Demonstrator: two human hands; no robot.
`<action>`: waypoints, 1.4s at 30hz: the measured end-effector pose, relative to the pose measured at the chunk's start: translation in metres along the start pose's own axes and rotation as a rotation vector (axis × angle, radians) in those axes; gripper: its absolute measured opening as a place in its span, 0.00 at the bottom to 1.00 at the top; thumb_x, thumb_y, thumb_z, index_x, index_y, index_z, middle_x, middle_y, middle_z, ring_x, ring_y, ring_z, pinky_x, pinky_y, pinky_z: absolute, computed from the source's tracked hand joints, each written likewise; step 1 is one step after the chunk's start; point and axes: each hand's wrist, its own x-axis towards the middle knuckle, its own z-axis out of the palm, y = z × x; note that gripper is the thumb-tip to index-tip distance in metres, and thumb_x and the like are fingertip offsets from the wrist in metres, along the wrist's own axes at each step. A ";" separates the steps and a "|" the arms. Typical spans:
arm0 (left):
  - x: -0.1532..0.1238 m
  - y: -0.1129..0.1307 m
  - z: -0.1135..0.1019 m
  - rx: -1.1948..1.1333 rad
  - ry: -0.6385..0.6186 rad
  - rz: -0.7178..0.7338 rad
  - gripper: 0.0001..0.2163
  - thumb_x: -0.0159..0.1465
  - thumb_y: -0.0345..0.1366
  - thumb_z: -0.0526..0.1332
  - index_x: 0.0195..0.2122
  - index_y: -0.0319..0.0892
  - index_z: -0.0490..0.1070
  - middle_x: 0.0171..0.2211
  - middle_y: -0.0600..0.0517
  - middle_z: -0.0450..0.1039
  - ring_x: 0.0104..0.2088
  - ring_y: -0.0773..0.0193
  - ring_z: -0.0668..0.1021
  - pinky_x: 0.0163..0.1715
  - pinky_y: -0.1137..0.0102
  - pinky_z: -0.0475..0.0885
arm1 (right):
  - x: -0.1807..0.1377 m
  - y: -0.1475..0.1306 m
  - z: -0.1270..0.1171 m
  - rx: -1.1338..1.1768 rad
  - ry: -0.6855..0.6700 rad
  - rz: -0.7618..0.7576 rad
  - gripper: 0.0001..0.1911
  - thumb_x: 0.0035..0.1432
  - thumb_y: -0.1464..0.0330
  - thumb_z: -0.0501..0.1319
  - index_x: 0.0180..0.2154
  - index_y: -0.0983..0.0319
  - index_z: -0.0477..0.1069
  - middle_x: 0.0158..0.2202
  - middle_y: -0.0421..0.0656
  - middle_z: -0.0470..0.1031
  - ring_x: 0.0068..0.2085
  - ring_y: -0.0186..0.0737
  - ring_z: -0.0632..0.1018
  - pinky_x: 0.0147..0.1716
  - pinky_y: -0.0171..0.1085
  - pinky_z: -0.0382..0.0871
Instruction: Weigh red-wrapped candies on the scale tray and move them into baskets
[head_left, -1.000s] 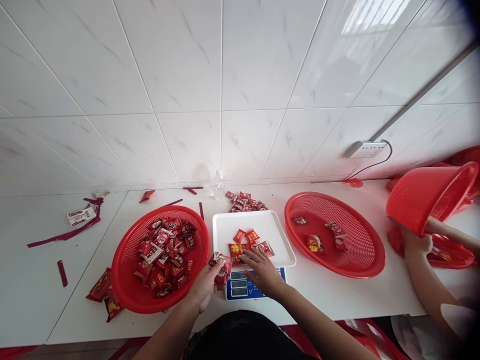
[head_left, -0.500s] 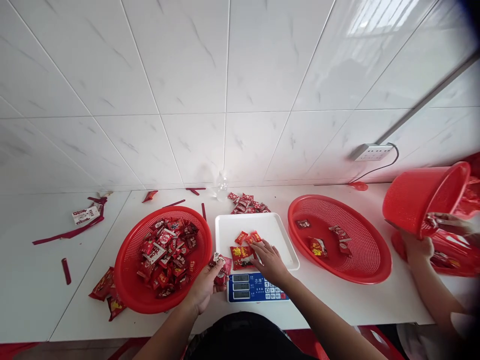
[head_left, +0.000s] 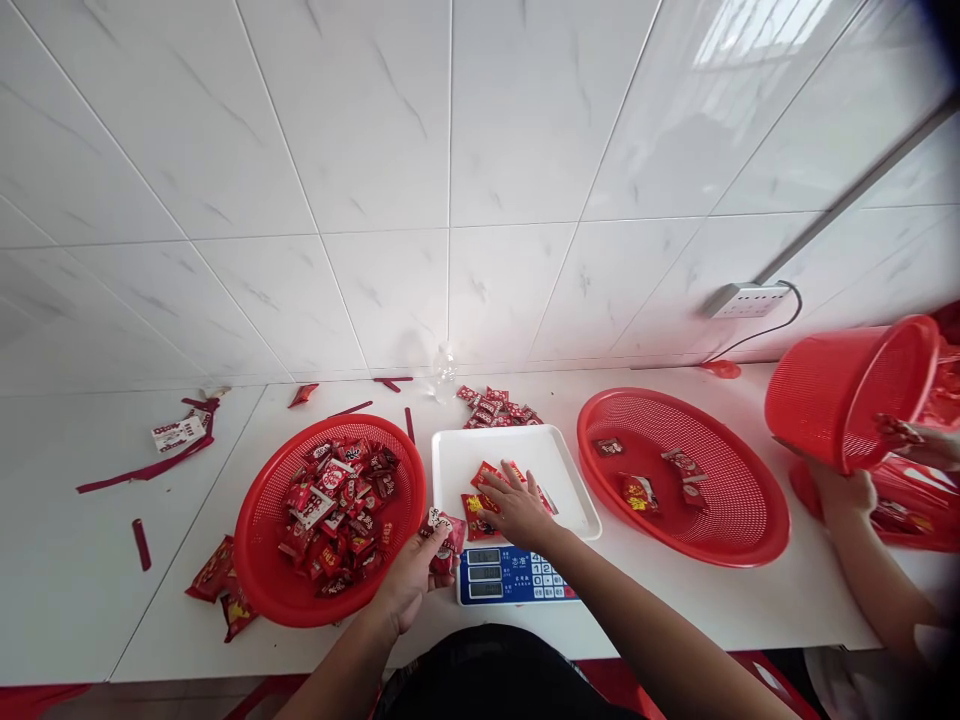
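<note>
My left hand [head_left: 409, 580] is closed on a few small snack packets [head_left: 448, 540], red and pink with a pale one on top, at the front left corner of the scale. Over the white scale tray [head_left: 566, 450] my right hand [head_left: 517, 505] lies with its fingers spread, covering part of several red snack packets [head_left: 475, 515]. Whether it grips any of them I cannot tell; the fingers look loose. In front of the tray is the blue scale panel [head_left: 517, 576], its keys partly behind my right forearm. A red basket [head_left: 251, 560] heaped with wrapped snacks stands left of my left hand.
Right of the scale, another red basket [head_left: 750, 480] holds several packets. Small red packets [head_left: 499, 408] are piled behind the tray, near a clear bottle [head_left: 445, 372]. At far right a co-worker's hands tilt a red basket [head_left: 817, 400]. More packets [head_left: 214, 572] lie at left.
My right hand has slid left across the packets on the tray, its fingers spreading. My left hand keeps its packets in nearly the same place. The co-worker's hand has moved within the tilted basket.
</note>
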 end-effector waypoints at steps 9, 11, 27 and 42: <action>0.005 -0.003 0.004 0.013 -0.025 -0.020 0.26 0.45 0.54 0.68 0.37 0.40 0.68 0.30 0.52 0.72 0.30 0.65 0.75 0.27 0.72 0.68 | -0.033 0.037 0.001 0.015 0.179 0.234 0.25 0.63 0.58 0.47 0.59 0.60 0.59 0.65 0.48 0.52 0.65 0.49 0.51 0.58 0.52 0.51; 0.005 -0.002 0.005 0.028 -0.026 -0.020 0.26 0.45 0.55 0.68 0.38 0.40 0.68 0.30 0.52 0.72 0.31 0.65 0.75 0.27 0.72 0.68 | -0.041 0.045 0.004 0.020 0.203 0.309 0.25 0.62 0.61 0.48 0.59 0.62 0.59 0.63 0.51 0.56 0.62 0.52 0.57 0.56 0.52 0.56; -0.003 -0.006 0.004 0.125 -0.070 0.010 0.23 0.50 0.53 0.66 0.37 0.39 0.72 0.30 0.50 0.74 0.29 0.67 0.74 0.25 0.74 0.68 | -0.050 0.020 -0.002 0.419 0.180 0.176 0.20 0.59 0.63 0.52 0.52 0.59 0.67 0.54 0.50 0.68 0.56 0.51 0.66 0.53 0.50 0.59; -0.015 -0.012 0.018 0.499 -0.284 -0.018 0.22 0.56 0.55 0.58 0.39 0.40 0.69 0.25 0.54 0.69 0.20 0.71 0.68 0.18 0.76 0.58 | -0.087 -0.025 0.026 0.931 -0.111 -0.038 0.17 0.58 0.54 0.55 0.36 0.61 0.65 0.29 0.40 0.74 0.31 0.37 0.75 0.32 0.38 0.71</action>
